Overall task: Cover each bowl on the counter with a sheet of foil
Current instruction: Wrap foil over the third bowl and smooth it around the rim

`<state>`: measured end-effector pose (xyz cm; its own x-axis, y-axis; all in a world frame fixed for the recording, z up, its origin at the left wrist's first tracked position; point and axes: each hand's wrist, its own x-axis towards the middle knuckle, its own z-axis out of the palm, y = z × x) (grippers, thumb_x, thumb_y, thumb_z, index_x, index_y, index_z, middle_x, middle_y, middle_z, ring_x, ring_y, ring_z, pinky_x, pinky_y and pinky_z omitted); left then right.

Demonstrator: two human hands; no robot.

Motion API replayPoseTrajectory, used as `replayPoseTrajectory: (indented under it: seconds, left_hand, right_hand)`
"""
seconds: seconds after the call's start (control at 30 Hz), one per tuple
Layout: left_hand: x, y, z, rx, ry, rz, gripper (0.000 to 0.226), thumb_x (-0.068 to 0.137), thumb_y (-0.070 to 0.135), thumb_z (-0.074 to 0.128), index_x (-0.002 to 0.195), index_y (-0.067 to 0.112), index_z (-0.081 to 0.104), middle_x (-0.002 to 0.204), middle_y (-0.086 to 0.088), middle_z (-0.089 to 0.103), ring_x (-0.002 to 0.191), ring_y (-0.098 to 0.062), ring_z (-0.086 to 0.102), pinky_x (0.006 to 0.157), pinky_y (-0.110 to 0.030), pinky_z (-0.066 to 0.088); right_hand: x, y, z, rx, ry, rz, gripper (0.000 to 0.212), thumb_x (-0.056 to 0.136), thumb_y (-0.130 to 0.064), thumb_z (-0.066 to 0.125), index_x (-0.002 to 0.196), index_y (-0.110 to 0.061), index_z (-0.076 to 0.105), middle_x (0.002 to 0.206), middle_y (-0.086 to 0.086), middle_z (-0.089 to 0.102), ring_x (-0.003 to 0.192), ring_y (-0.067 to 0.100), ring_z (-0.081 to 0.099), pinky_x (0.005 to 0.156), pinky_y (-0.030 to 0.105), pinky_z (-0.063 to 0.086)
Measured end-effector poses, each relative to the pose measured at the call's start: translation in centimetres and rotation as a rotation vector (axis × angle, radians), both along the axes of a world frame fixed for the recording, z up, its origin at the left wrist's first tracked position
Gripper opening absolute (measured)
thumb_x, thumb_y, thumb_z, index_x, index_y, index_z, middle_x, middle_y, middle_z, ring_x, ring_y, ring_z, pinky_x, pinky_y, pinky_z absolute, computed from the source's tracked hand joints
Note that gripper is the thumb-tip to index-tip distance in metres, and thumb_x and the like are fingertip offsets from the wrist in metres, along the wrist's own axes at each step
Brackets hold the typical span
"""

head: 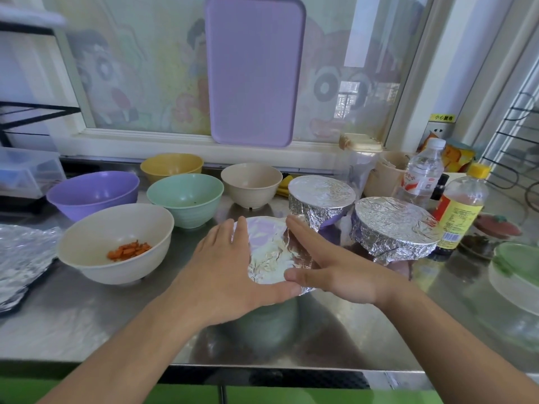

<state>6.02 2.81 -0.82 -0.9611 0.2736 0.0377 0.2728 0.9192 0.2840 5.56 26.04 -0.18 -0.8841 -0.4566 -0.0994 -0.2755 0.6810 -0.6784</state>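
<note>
Near the steel counter's [87,316] front edge, my left hand [230,275] and right hand [335,272], fingers flat, press crinkled silver foil [271,252] around what looks like a green bowl [262,325]; next, I crimp its rim.

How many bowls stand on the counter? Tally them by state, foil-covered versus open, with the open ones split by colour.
Foil-covered bowls: 3
Open cream bowls: 2
Open purple bowl: 1
Open green bowl: 1
Open yellow bowl: 1
Total: 8
</note>
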Motion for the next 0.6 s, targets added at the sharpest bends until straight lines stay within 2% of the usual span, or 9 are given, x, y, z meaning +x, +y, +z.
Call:
replayPoseTrajectory:
  seconds: [0.13,0.23,0.3,0.37,0.43,0.5,0.53,0.57,0.6]
  left_hand:
    - [0.1,-0.2,-0.1,0.024,0.015,-0.011,0.155,0.05,0.11,0.046,0.165,0.022,-0.009,0.174,0.005,0.0,0.16,-0.016,0.004,0.129,-0.038,0.017]
    - [0.1,-0.3,0.0,0.048,0.013,-0.019,0.153,0.049,0.107,0.051,0.165,0.025,-0.006,0.173,0.008,0.003,0.158,-0.015,0.007,0.128,-0.038,0.02]
    - [0.2,-0.3,0.2,0.061,0.01,-0.025,0.15,0.051,0.105,0.057,0.164,0.026,-0.004,0.171,0.01,0.006,0.157,-0.013,0.011,0.127,-0.036,0.022]
    - [0.1,-0.4,0.3,0.073,-0.003,-0.033,0.151,0.051,0.104,0.059,0.164,0.025,-0.004,0.17,0.012,0.006,0.156,-0.012,0.011,0.125,-0.035,0.023]
    - [-0.1,-0.5,0.3,0.091,-0.013,-0.044,0.155,0.048,0.106,0.056,0.165,0.025,-0.004,0.171,0.013,0.007,0.156,-0.011,0.012,0.126,-0.035,0.025]
    - [-0.3,-0.6,0.2,0.098,-0.02,-0.05,0.157,0.046,0.106,0.055,0.166,0.024,-0.004,0.171,0.013,0.006,0.156,-0.012,0.011,0.126,-0.035,0.024]
    - [-0.3,-0.7,0.3,0.097,-0.023,-0.051,0.156,0.048,0.105,0.057,0.166,0.024,-0.005,0.171,0.013,0.005,0.157,-0.011,0.01,0.126,-0.034,0.024]
    - [-0.3,-0.7,0.2,0.097,-0.022,-0.051,0.155,0.05,0.103,0.06,0.166,0.024,-0.006,0.171,0.013,0.005,0.157,-0.011,0.01,0.126,-0.034,0.024]
    - [-0.3,-0.7,0.2,0.1,-0.018,-0.053,0.154,0.052,0.101,0.062,0.166,0.024,-0.006,0.171,0.014,0.005,0.157,-0.011,0.009,0.126,-0.034,0.024]
  right_hand:
    - [-0.4,0.6,-0.3,0.053,0.005,0.025,0.104,0.096,-0.047,0.069,0.167,-0.034,-0.006,0.168,-0.03,-0.019,0.149,-0.02,-0.012,0.128,0.02,0.005]
    - [-0.6,1.3,-0.3,0.068,-0.013,0.017,0.109,0.094,-0.043,0.075,0.167,-0.038,-0.006,0.167,-0.033,-0.015,0.15,-0.02,-0.002,0.123,0.013,0.012]
    - [-0.7,1.5,-0.5,0.071,-0.005,0.024,0.112,0.093,-0.041,0.079,0.167,-0.039,-0.005,0.168,-0.034,-0.012,0.149,-0.017,0.008,0.124,0.016,0.016]
    - [-0.8,1.5,-0.8,0.102,0.039,0.026,0.114,0.091,-0.045,0.08,0.168,-0.036,-0.004,0.169,-0.033,-0.008,0.152,-0.018,0.0,0.13,0.025,0.013]
    - [-0.7,1.2,-1.1,0.119,0.102,0.026,0.111,0.089,-0.052,0.08,0.168,-0.032,0.005,0.168,-0.034,0.004,0.152,-0.017,0.001,0.132,0.033,0.014]
    - [-0.7,1.0,-1.3,0.091,0.121,0.016,0.095,0.087,-0.054,0.081,0.158,-0.027,0.023,0.149,-0.039,0.023,0.141,-0.017,0.021,0.129,0.035,0.021]
    - [-0.7,1.1,-1.3,0.093,0.122,0.023,0.093,0.087,-0.052,0.082,0.156,-0.028,0.025,0.146,-0.038,0.026,0.139,-0.015,0.025,0.127,0.032,0.022]
    - [-0.6,1.2,-1.2,0.107,0.108,0.034,0.102,0.087,-0.05,0.083,0.162,-0.03,0.017,0.155,-0.035,0.021,0.145,-0.013,0.02,0.128,0.03,0.019]
    - [-0.4,1.1,-0.8,0.114,0.085,0.046,0.114,0.087,-0.049,0.083,0.167,-0.034,0.004,0.165,-0.034,0.007,0.151,-0.014,0.007,0.129,0.028,0.012]
